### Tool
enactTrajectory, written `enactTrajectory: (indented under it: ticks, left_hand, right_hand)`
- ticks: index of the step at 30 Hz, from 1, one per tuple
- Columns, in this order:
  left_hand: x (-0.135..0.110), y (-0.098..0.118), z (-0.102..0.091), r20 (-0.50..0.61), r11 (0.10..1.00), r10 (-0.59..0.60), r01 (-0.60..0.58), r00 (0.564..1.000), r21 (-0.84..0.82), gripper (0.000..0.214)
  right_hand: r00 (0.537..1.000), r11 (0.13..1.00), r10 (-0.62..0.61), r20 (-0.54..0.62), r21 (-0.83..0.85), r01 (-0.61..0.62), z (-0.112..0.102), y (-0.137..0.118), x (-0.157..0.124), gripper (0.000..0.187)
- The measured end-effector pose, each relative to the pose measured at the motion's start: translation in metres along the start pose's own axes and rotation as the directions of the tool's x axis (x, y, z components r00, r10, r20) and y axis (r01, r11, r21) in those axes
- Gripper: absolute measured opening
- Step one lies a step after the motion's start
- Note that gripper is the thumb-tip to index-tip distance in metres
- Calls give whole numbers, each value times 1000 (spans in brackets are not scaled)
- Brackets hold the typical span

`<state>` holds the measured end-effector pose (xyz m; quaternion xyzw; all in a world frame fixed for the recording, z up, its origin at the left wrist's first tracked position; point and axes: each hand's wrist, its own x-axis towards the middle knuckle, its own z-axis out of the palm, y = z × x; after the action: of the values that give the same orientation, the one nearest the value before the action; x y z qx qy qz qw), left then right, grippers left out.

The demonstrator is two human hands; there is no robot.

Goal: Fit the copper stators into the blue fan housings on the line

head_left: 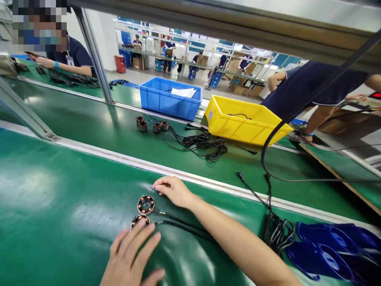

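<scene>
Two ring-shaped motor stators with copper windings lie on the green work surface in front of me. The upper stator shows whole; the lower stator is partly covered by the fingertips of my left hand. That hand is open, its fingers spread, and I cannot tell whether it touches the ring. Just above the upper stator, my right hand has its fingertips pinched together around something thin and small that I cannot make out. Black cables run rightward from both stators and pass beneath my right forearm.
Bundled black cable and blue plastic holders lie at right. Across the metal rail are several more stators, cables, a blue bin and a yellow bin. Co-workers sit or stand beyond.
</scene>
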<state>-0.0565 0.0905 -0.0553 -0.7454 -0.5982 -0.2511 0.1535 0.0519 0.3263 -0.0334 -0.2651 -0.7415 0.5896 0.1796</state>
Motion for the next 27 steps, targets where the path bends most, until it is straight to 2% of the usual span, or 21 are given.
enactTrajectory:
  ticks: [3, 5, 8, 11, 13, 18, 20, 25, 27]
  left_hand:
    - [24, -28, -3, 23, 994, 0, -2, 1000, 114, 72]
    - [30, -34, 4, 66, 988, 13, -23, 998, 150, 78]
    - [23, -32, 18, 81, 986, 3, -16, 997, 164, 67]
    - [12, -28, 28, 100, 983, -44, 25, 994, 180, 60]
    - [8, -27, 30, 123, 984, -51, 28, 991, 177, 61]
    - [8, -29, 29, 131, 986, -51, 29, 990, 162, 61]
    - [9, -29, 29, 126, 987, -49, 29, 991, 160, 61]
    - [9, -28, 30, 111, 987, -45, 26, 993, 161, 57]
    - [9, -28, 30, 113, 987, -43, 24, 993, 162, 57]
  right_hand:
    - [999, 999, 32, 33, 5, -32, 16, -1, 8, 16]
    - [999, 999, 28, 27, -37, -27, 23, -4, 10, 14]
    - [1000, 986, -29, 1, -166, 29, 28, -10, 9, 13]
    - [999, 983, -46, -5, -181, 44, 28, -13, 7, 14]
    - [999, 984, -39, -12, -176, 37, 28, -13, 6, 14]
    - [998, 952, -62, -16, -302, 54, 28, -13, 3, 13]
    - [998, 954, -59, -21, -295, 51, 28, -13, 3, 12]
    - [998, 988, -21, -54, -153, 12, 30, -10, 3, 14]
    - [999, 986, -26, -47, -166, 18, 31, -9, 3, 14]
